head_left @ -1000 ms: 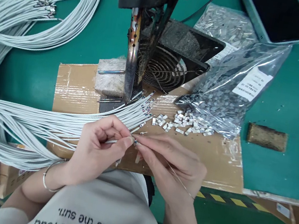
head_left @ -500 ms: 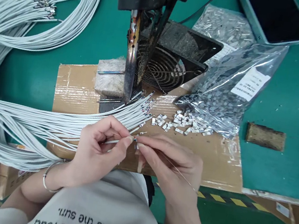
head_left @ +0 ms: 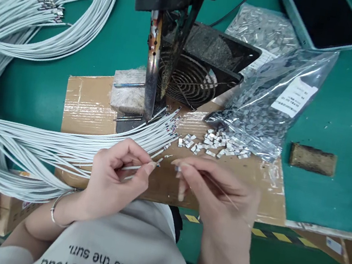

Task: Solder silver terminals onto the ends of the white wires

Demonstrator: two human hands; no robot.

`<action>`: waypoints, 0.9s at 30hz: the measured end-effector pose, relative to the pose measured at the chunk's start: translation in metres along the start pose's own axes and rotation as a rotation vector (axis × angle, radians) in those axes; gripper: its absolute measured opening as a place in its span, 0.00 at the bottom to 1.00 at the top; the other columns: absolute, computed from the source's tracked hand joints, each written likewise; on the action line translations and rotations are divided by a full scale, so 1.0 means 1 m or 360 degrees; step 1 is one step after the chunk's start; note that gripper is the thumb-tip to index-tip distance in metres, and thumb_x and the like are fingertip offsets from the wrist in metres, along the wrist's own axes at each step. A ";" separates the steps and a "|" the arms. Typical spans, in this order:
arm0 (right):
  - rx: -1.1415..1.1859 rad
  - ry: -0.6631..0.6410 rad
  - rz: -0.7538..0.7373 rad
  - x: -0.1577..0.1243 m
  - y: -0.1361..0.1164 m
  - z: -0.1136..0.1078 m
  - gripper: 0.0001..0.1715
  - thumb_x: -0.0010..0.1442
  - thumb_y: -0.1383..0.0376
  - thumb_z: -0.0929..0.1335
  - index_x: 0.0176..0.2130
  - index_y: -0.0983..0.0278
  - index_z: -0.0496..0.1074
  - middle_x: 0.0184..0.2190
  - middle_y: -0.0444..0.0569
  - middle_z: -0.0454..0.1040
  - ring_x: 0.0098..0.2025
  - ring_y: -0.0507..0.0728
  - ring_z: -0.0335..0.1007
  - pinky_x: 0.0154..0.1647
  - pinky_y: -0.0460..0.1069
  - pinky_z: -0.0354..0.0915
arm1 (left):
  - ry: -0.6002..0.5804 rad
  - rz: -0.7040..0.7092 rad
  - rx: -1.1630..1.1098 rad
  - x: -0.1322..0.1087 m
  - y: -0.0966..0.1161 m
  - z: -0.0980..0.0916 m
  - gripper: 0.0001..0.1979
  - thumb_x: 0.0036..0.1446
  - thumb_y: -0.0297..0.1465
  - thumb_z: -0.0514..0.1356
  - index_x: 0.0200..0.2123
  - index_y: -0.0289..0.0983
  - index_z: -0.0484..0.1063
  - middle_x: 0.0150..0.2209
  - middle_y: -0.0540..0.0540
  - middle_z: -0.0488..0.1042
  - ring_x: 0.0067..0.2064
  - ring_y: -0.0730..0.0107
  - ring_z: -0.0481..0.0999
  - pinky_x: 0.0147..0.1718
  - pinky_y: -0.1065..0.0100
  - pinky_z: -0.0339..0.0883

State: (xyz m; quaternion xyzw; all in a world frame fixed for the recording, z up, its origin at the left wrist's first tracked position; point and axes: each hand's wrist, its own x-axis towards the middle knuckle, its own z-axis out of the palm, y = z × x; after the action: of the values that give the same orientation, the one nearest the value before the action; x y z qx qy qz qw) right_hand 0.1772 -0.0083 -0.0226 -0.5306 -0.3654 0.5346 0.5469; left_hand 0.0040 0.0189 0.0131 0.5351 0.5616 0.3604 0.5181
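My left hand [head_left: 121, 177] pinches a white cable near its end, where a small dark and coloured tip shows beyond the fingertips. To the right, apart from it, my right hand [head_left: 219, 193] is slightly blurred and pinches a tiny shiny piece [head_left: 178, 168]. A thin wire [head_left: 224, 193] runs back across that hand's palm. Behind the left hand lies a bundle of white cables [head_left: 59, 142], their ends fanned out on the cardboard [head_left: 92, 95]. Small metal pieces [head_left: 216, 143] are scattered just beyond the right hand.
A metal tool [head_left: 152, 69] on a black holder stands over the cable ends, beside a black fan [head_left: 191, 78]. Bags of metal parts [head_left: 267, 111], a phone [head_left: 329, 22] and a brown block [head_left: 313, 160] are at the right. More cables [head_left: 23, 12] lie at the left.
My right hand has moved right, away from the cable end, with a tiny piece between its fingers. My left hand stays nearly in place on the cable.
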 end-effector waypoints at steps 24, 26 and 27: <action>-0.0511 -0.0280 -0.0140 0.004 -0.018 0.010 0.09 0.63 0.70 0.73 0.35 0.58 0.84 0.26 0.43 0.81 0.24 0.50 0.74 0.24 0.44 0.72 | -0.0108 0.0409 0.0574 -0.007 -0.011 -0.009 0.06 0.62 0.22 0.64 0.36 0.38 0.74 0.25 0.54 0.72 0.21 0.79 0.56 0.19 0.73 0.50; -0.0714 -0.0336 -0.0290 0.007 -0.025 0.008 0.10 0.64 0.71 0.72 0.35 0.58 0.83 0.27 0.43 0.80 0.25 0.50 0.73 0.26 0.45 0.72 | -0.0159 0.0384 0.0547 -0.008 -0.012 -0.010 0.05 0.64 0.22 0.64 0.39 0.39 0.74 0.27 0.53 0.72 0.22 0.79 0.59 0.20 0.73 0.52; -0.0722 -0.0339 -0.0317 0.009 -0.026 0.009 0.10 0.64 0.72 0.72 0.35 0.58 0.83 0.26 0.42 0.80 0.25 0.50 0.73 0.26 0.46 0.72 | -0.0164 0.0297 0.0448 -0.009 -0.013 -0.009 0.04 0.66 0.24 0.63 0.40 0.39 0.73 0.27 0.54 0.71 0.23 0.78 0.61 0.21 0.73 0.53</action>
State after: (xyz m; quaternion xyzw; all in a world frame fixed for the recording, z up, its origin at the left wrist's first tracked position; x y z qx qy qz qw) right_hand 0.1749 0.0053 0.0031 -0.5418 -0.5817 0.4355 0.4224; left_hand -0.0091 0.0091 0.0040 0.6699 0.5271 0.2967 0.4305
